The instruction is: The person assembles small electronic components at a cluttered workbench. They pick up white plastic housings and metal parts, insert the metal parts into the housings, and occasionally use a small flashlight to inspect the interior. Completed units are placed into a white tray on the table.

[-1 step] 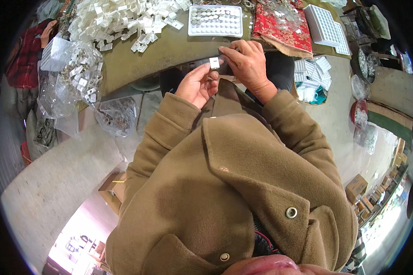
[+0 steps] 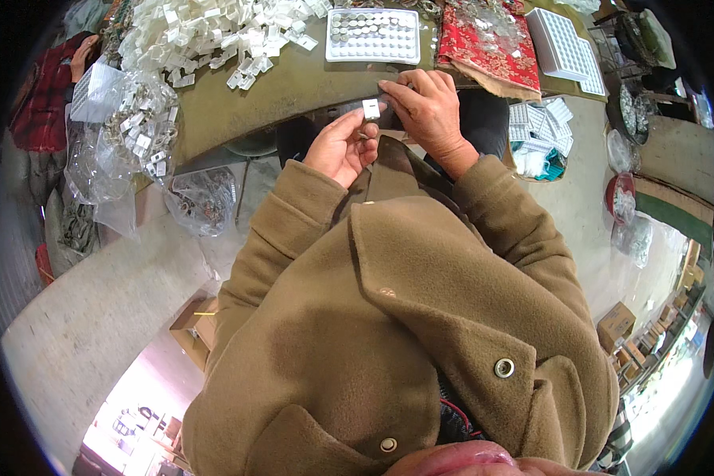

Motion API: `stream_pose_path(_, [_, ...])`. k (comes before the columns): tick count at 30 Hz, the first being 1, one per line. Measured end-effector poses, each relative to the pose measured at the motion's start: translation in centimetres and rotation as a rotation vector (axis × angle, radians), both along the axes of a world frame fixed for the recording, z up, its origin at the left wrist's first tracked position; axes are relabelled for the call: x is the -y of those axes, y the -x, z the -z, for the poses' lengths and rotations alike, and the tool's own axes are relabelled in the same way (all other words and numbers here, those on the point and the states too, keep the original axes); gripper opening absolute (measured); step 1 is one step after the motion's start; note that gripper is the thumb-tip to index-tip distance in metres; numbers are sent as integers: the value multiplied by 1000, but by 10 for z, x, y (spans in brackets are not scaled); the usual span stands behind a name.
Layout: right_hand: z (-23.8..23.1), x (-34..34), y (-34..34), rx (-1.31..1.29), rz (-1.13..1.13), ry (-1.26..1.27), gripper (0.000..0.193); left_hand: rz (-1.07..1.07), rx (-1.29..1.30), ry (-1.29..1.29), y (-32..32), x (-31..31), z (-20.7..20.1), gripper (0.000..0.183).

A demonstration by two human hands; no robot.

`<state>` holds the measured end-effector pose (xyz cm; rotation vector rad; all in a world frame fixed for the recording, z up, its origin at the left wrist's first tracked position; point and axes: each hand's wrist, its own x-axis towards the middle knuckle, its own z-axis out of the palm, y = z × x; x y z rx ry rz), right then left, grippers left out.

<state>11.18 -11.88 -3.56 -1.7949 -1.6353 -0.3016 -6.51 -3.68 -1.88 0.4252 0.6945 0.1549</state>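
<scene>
Small white plastic piece [image 2: 371,109] with a dark slot, upper centre of frame, held over the lap by the table's near edge. Left hand [image 2: 339,152] has it clamped at thumb and fingertips. Right hand [image 2: 431,107] just beside it to the right, thumb and index bent close together; cannot tell if anything tiny is pinched there

Surface: worn olive-green table [image 2: 238,113] across top of frame, edge curved by the lens. Big heap of white plastic parts [image 2: 206,32] at upper left, spilling toward centre. White tray [image 2: 373,57] at top centre, silvery discs [image 2: 365,22] in its upper rows. Red floral cloth [image 2: 484,59] right of the tray, clear plastic lying on it; stacked white trays [image 2: 554,47] at upper right

Room: clear bag of mixed parts [image 2: 139,131] at left by the table end, second clear bag [image 2: 205,202] lower, right of it. Jumbled white trays [image 2: 543,125] with teal material below the table, right of centre. Red bowl [image 2: 620,197] at right. Pale floor [image 2: 95,293], open carton [image 2: 194,329] lower left, brown cardboard boxes [image 2: 616,324] lower right. Another person's checked red sleeve [image 2: 47,95] at far upper left, bright light in both lower corners
</scene>
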Motion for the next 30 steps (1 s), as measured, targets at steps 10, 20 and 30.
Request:
stream_pose_path(10, [4,-3,-3,-115,-60,-53,13,-8,54,29,3,2,1,39])
stream_pose_path(20, [-44,-22,5,-1476,-174,-92,12,-109,260,142,0,-13,-13,34])
stream_pose_path(30, [-71,-27,24,-947,-3,187,16,-294,188,-16,1,-18,-39,19])
